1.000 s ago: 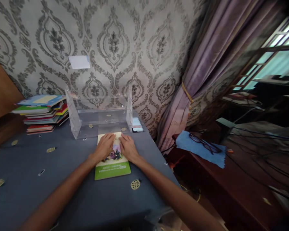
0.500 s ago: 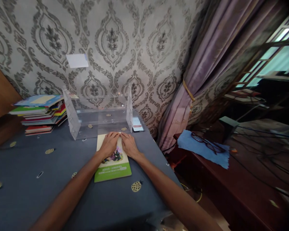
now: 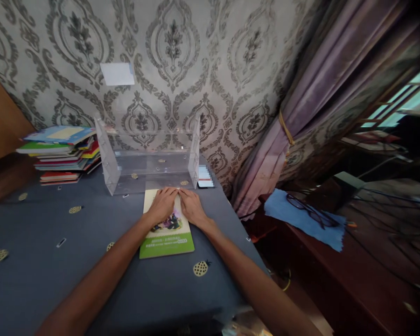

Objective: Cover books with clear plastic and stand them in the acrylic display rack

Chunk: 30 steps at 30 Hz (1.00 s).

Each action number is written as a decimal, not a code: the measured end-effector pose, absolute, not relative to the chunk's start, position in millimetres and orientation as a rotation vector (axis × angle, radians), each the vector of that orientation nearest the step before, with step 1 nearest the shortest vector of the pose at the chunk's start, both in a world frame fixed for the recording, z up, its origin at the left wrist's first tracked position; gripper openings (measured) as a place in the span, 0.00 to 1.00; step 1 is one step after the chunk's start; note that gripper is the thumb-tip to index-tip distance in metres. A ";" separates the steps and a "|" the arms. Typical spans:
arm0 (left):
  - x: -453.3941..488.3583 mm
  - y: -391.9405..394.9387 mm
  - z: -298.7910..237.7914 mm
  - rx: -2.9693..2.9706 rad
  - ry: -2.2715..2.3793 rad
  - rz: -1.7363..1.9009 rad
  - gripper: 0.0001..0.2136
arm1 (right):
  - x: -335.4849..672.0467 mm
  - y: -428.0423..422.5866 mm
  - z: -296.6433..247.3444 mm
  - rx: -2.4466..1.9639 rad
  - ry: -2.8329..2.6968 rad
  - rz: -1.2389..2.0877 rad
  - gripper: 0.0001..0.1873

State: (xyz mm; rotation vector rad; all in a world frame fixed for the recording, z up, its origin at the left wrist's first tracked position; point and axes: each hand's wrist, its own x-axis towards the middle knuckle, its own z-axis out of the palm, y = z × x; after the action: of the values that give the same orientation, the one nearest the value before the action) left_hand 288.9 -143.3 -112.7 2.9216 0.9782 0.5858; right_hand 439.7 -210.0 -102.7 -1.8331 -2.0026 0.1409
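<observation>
A thin book (image 3: 166, 238) with a green lower band and a picture on its cover lies flat on the blue tablecloth (image 3: 38, 261). My left hand (image 3: 163, 205) and my right hand (image 3: 192, 206) both rest palm down on its far half, fingers stretched and fingertips meeting near its far edge. Just beyond the book stands a clear acrylic rack (image 3: 150, 161) with two upright side panels, against the patterned wall. A stack of colourful books (image 3: 61, 154) sits at the back left.
A small card (image 3: 206, 177) lies right of the rack. The table's right edge drops off beside a purple curtain (image 3: 301, 107). On a dark wooden surface to the right lie a blue cloth (image 3: 331, 233) and glasses (image 3: 310, 210). Cables trail beyond.
Both hands have slid a little farther up the book toward the rack, and their fingertips now meet at its far edge. The camera has shifted slightly.
</observation>
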 end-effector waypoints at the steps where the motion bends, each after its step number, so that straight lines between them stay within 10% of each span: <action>1: 288.8 -143.4 -112.6 2.922 0.980 0.585 0.23 | 439.9 -210.1 -103.7 -1.828 -2.003 0.141 0.28; 30: 282.9 -148.8 -101.1 2.956 1.049 0.537 0.14 | 431.9 -212.5 -93.6 -2.008 -1.967 0.124 0.23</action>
State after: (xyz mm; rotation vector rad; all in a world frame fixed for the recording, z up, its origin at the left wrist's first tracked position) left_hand 282.9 -148.8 -101.1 2.9561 1.0490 0.5371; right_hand 431.9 -212.5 -93.6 -2.0076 -1.9673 0.1240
